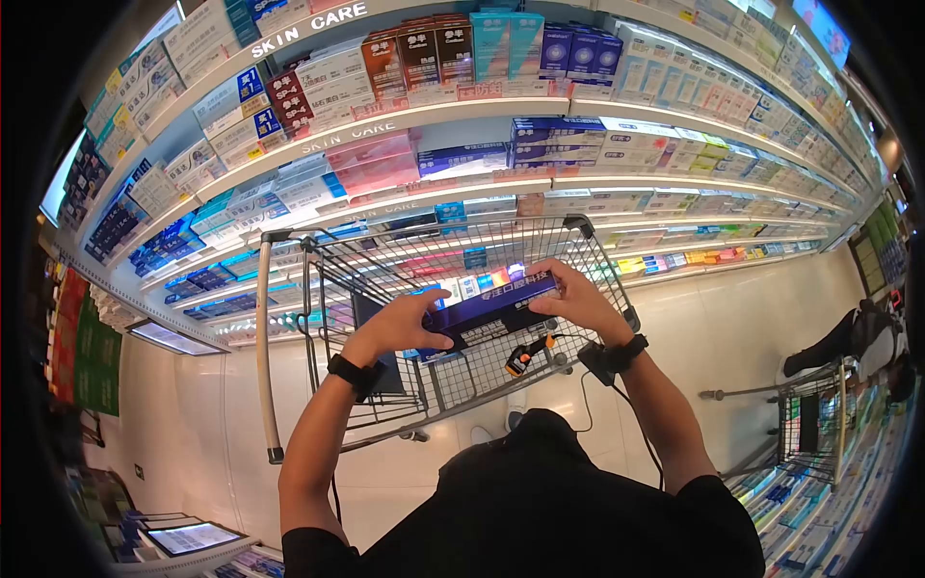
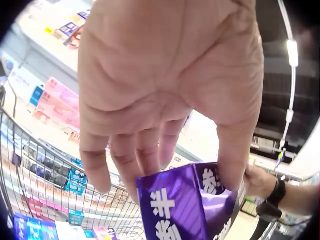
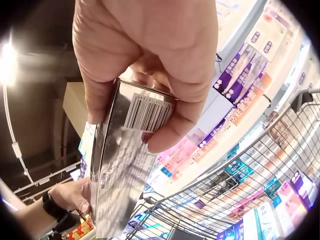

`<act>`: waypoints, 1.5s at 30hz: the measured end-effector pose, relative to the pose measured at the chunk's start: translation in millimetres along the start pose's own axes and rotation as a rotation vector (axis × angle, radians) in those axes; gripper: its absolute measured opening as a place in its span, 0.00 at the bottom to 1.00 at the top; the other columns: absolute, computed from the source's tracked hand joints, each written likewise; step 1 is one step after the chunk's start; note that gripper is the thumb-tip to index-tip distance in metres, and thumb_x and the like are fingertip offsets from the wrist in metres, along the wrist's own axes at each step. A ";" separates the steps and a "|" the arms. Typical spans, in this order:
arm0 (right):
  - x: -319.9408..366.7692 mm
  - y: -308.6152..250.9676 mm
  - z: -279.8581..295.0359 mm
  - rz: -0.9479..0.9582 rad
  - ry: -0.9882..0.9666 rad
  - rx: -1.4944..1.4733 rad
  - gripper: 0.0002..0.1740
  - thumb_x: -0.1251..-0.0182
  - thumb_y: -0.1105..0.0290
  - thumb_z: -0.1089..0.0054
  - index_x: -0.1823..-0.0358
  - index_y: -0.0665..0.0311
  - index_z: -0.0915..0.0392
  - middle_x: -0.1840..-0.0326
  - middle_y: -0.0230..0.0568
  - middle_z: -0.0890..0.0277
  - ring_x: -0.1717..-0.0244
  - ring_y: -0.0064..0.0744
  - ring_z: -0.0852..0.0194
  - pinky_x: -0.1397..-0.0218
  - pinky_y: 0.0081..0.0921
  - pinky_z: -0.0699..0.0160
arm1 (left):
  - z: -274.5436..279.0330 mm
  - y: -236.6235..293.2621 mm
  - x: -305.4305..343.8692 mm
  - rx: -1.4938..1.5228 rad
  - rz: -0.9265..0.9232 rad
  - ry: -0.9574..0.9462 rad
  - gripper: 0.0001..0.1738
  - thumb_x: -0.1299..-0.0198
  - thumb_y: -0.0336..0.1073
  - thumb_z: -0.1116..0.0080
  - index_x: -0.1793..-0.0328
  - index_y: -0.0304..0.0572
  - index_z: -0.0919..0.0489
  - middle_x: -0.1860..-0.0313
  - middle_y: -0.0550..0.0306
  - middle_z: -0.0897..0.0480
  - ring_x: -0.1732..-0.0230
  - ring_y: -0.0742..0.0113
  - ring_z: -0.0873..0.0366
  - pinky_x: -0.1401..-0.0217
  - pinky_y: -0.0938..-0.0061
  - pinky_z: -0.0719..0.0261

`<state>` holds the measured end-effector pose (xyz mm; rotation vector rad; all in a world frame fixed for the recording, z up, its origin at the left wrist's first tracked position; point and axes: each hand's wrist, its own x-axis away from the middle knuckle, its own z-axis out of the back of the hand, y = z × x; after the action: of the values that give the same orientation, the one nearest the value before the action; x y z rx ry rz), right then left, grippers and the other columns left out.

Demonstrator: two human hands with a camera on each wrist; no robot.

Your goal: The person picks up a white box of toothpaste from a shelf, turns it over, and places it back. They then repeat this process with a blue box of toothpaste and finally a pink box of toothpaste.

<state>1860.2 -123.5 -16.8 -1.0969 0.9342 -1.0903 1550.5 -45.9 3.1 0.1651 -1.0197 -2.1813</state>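
A long purple box (image 1: 496, 306) with white lettering is held level over the shopping cart, one hand at each end. The left hand (image 1: 400, 326) has its thumb on the near side and its fingers on the far side of the left end; the left wrist view shows the box's purple end (image 2: 172, 205) between thumb and fingers. At the other end the right hand (image 1: 578, 303) grips the box between thumb and fingers. In the right wrist view, a barcode shows on the box's silvery side (image 3: 127, 165) beneath the right hand (image 3: 150, 50).
Several boxes (image 3: 270, 217) lie in the wire cart (image 1: 443, 395), with an orange-and-black item (image 1: 525, 356) near its front side. Shelves of boxed goods (image 1: 414, 116) rise beyond it. Another cart (image 1: 809, 424) and a person's dark-clothed leg (image 1: 819, 352) are at the right.
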 end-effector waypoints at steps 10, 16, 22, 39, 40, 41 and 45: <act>-52.0 14.9 66.8 0.212 0.182 0.155 0.46 0.41 0.63 0.30 0.24 0.60 0.46 0.36 0.46 0.30 0.38 0.39 0.29 0.42 0.33 0.24 | 33.2 -3.4 -106.5 -0.388 -0.208 0.369 0.29 0.57 0.30 0.27 0.47 0.36 0.27 0.55 0.43 0.21 0.50 0.42 0.24 0.47 0.58 0.25; -28.6 75.8 97.8 0.050 0.219 0.130 0.32 0.38 0.66 0.34 0.33 0.62 0.33 0.34 0.46 0.32 0.35 0.40 0.31 0.41 0.35 0.23 | 89.8 -31.9 -189.7 -0.822 -0.123 0.688 0.27 0.58 0.28 0.30 0.50 0.40 0.28 0.57 0.51 0.25 0.50 0.51 0.28 0.46 0.58 0.34; -2.9 111.7 94.0 -0.076 0.172 -0.035 0.25 0.36 0.69 0.36 0.38 0.66 0.28 0.38 0.45 0.28 0.37 0.36 0.28 0.42 0.32 0.21 | 99.9 -66.3 -251.6 -1.006 -0.094 0.720 0.17 0.53 0.24 0.41 0.55 0.43 0.28 0.60 0.54 0.25 0.53 0.54 0.27 0.49 0.60 0.36; -5.6 133.7 81.3 -0.127 0.098 -0.112 0.20 0.35 0.71 0.38 0.42 0.67 0.25 0.41 0.46 0.23 0.44 0.34 0.22 0.45 0.27 0.20 | 105.2 -121.2 -326.1 -0.804 -0.021 0.517 0.31 0.62 0.30 0.29 0.48 0.38 0.28 0.54 0.44 0.24 0.49 0.42 0.27 0.44 0.53 0.30; -5.5 133.7 82.3 -0.149 0.100 -0.120 0.21 0.35 0.71 0.38 0.41 0.67 0.25 0.42 0.45 0.23 0.44 0.33 0.21 0.44 0.27 0.21 | 106.5 -123.5 -329.7 -0.785 0.014 0.486 0.30 0.61 0.31 0.29 0.48 0.39 0.28 0.53 0.44 0.24 0.47 0.43 0.27 0.43 0.53 0.30; -5.3 133.5 83.0 -0.155 0.106 -0.124 0.21 0.35 0.71 0.38 0.41 0.67 0.25 0.42 0.45 0.22 0.44 0.33 0.21 0.44 0.27 0.21 | 107.6 -125.8 -332.4 -0.765 0.049 0.454 0.30 0.61 0.31 0.28 0.49 0.39 0.27 0.52 0.45 0.23 0.45 0.43 0.27 0.42 0.52 0.30; -4.2 136.1 84.1 -0.175 0.118 -0.128 0.21 0.35 0.71 0.38 0.40 0.68 0.26 0.42 0.44 0.22 0.44 0.32 0.21 0.44 0.27 0.21 | 109.6 -130.9 -336.4 -0.712 0.024 0.404 0.30 0.62 0.32 0.27 0.48 0.37 0.26 0.51 0.42 0.24 0.46 0.41 0.27 0.41 0.53 0.29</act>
<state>1966.7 -89.1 -131.2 -1.2476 1.0275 -1.2630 1684.1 298.4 -73.8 0.2405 -0.0011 -2.2258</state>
